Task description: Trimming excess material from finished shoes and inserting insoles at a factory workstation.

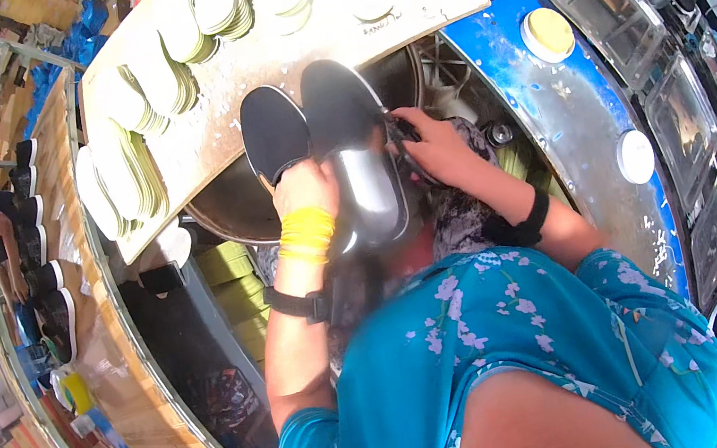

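Crowded shoe workshop, insole stacks (128, 169) on the desk (272, 57). Left hand (305, 190) fingers clenched around a dark shoe upper (344, 111) on a metal last (368, 193). Right hand (436, 148) fingers pinch its edge. Likely lasting step; next needs firm, even pulling.

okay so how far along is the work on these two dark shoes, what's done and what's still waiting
Done: hard to tell, though a row of dark shoes stands on the wooden rail at left. In hand: the left hand holds two dark shoes together while the right hand works at the edge of one with a small dark tool. Left: stacks of pale insoles lie on the board.
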Demonstrator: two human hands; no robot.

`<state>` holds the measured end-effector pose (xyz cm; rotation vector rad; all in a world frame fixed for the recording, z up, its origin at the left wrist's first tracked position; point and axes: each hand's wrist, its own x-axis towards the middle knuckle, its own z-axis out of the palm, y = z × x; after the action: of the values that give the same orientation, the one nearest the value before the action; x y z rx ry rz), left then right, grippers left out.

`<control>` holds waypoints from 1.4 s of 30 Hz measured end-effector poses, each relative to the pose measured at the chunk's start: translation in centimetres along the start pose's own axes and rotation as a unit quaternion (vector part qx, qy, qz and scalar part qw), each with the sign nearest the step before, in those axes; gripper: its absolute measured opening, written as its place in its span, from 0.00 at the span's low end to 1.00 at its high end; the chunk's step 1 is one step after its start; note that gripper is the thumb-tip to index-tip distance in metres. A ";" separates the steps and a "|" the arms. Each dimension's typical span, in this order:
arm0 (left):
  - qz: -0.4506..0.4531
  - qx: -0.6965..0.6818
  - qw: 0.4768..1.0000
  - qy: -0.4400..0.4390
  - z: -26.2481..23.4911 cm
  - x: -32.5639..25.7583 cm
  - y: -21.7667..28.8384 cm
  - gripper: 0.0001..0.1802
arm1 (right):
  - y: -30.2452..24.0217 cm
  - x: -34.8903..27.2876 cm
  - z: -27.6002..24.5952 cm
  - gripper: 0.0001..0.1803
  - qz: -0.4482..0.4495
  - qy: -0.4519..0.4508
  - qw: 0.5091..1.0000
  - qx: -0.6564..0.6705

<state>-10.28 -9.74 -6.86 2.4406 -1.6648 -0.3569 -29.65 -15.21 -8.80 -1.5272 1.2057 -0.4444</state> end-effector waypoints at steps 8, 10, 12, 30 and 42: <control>-0.156 -0.602 0.783 -0.033 -3.5 -8.9 -9.5 0.19 | -2.0 -2.5 -2.8 0.23 0.002 -0.266 0.929 0.256; -0.152 -0.621 0.767 -0.052 -4.2 -10.6 -11.1 0.19 | -1.3 -1.2 -0.4 0.26 -0.022 -0.318 0.921 0.225; -0.151 -0.643 0.748 -0.068 -4.0 -12.4 -11.6 0.19 | -2.9 -0.8 2.3 0.28 -0.018 -0.328 0.920 0.212; -0.129 -0.841 0.476 -0.224 -0.6 -16.4 -18.5 0.22 | -6.3 -1.0 8.0 0.28 -0.200 -0.108 0.970 -0.085; -0.132 -0.583 0.790 -0.138 -4.4 -12.6 -12.5 0.15 | -7.3 -3.1 4.3 0.28 -0.229 -0.060 0.969 -0.074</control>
<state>-2.23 6.60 -4.67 1.6179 -0.6787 -1.3426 -24.23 -11.14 -2.88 -1.9405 0.8003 -0.5623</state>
